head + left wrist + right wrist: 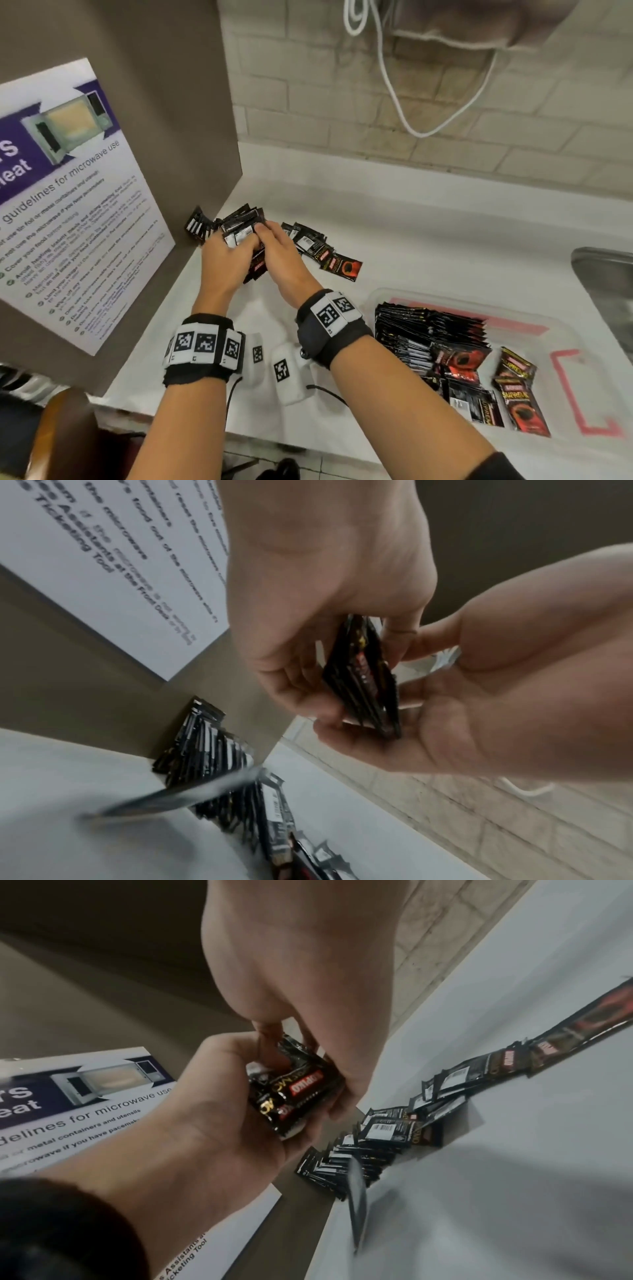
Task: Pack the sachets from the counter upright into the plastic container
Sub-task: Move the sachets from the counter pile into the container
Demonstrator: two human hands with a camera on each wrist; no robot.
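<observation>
Head view: both hands meet above the white counter (428,240), the left hand (222,260) and the right hand (281,253) curled together round a thick bundle of small black foil sachets (239,229), so the step in hand looks like gathering and squaring a stack. More loose black-and-red sachets (318,250) lie just beyond the right hand, and the clear plastic container with pink tape marks (561,329), already part filled with upright rows, sits well to the right of that wrist. Left wrist view: fingers (301,699) pinch the bundle (363,680) edge-on against the other palm; a blurred sachet (178,799) seems to be dropping below. Right wrist view: red labels show on the gripped bundle (298,1093). Next, I judge, the stack must be carried over and slotted in standing.
</observation>
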